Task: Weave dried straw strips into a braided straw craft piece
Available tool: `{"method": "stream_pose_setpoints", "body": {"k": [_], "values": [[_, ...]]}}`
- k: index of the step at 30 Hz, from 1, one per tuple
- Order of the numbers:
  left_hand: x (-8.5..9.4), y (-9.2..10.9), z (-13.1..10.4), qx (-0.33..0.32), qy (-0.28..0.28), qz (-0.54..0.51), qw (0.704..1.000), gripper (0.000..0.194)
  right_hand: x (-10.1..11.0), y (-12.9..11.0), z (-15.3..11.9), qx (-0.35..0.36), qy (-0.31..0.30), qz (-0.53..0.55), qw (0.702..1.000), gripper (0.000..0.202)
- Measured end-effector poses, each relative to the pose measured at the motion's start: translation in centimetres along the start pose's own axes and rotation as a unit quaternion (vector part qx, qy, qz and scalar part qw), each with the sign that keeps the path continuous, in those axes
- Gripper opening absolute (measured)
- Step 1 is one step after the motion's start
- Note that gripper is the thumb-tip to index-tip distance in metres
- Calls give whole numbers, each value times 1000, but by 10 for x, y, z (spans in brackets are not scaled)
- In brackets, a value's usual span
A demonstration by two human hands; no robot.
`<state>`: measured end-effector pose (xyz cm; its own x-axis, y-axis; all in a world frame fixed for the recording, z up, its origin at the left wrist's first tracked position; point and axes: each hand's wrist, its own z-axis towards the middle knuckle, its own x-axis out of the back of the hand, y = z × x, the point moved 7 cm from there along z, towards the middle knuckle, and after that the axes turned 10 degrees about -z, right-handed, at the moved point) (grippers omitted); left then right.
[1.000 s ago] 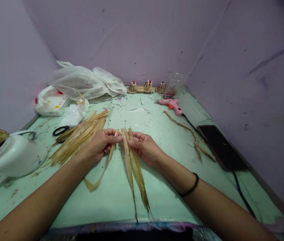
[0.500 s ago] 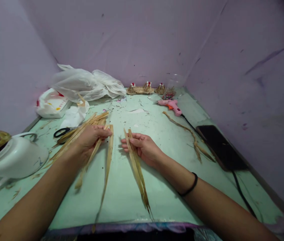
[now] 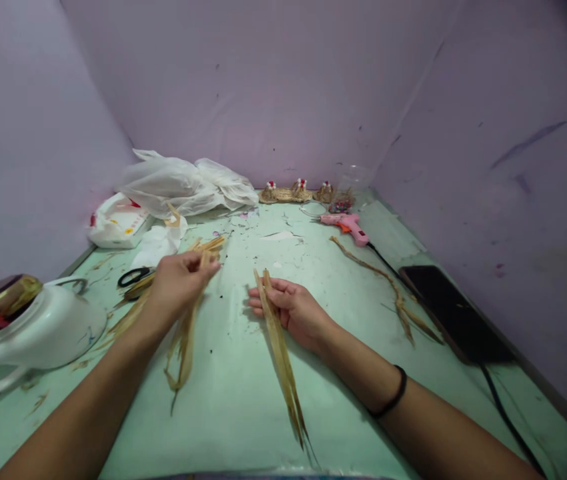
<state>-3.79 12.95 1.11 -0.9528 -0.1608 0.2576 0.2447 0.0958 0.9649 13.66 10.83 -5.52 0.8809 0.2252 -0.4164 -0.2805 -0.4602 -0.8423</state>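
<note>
My left hand (image 3: 178, 283) is closed in a pinch on dried leaf strips (image 3: 188, 340), which hang down toward the near side of the table. Two or so long dried leaf strips (image 3: 278, 350) lie between the thumb and fingers of my right hand (image 3: 296, 312), their thin dark tips pointing toward me. Partly behind my left hand and forearm is a pile of similar strips (image 3: 128, 317). Black-handled scissors (image 3: 134, 277) rest beside that pile, their blades hidden.
A white pot-like vessel (image 3: 63, 330) stands at the left. Behind are a white plastic bag (image 3: 183, 187), a white box (image 3: 123, 227) and a bead-topped woven ornament (image 3: 291, 195). To the right lie a pink glue gun (image 3: 346, 225), a twisted dried strip (image 3: 373, 270) and a black phone (image 3: 451, 313) with a cable.
My left hand has brought the separate strip in together with its other strips and turned slightly. My right hand keeps its hold. The whole view has shifted a little downward.
</note>
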Motion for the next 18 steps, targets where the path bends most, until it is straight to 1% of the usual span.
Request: {"method": "stream_pose_setpoints", "body": {"k": [1, 2, 4, 5, 7, 10, 14, 18], "values": [[-9, -1, -4, 4, -27, -3, 1000, 28, -1, 0, 0, 4, 1, 0, 1000, 18], [-20, -4, -9, 22, -62, -9, 998, 31, -2, 1, -1, 7, -1, 2, 1000, 20], [-40, -16, -16, 73, -133, -38, 988, 33, -5, 3, -1, 10, -16, 10, 1000, 26], [-48, -22, -19, 95, -162, -62, 980, 32, -7, 4, -1, 11, -23, 13, 1000, 29], [-57, -31, -21, 124, -195, -112, 966, 31, -8, 6, -1, 13, -31, 13, 999, 35], [-59, -38, -21, 150, -204, -171, 952, 31, -6, 9, -1, 9, -22, 1, 1000, 40], [-62, -40, -24, 187, -208, -235, 931, 32, -8, 9, -1, 13, -22, -6, 1000, 39], [-68, -38, -26, 192, -197, -275, 921, 28, -11, 4, -1, 43, -39, -15, 998, 37]]}}
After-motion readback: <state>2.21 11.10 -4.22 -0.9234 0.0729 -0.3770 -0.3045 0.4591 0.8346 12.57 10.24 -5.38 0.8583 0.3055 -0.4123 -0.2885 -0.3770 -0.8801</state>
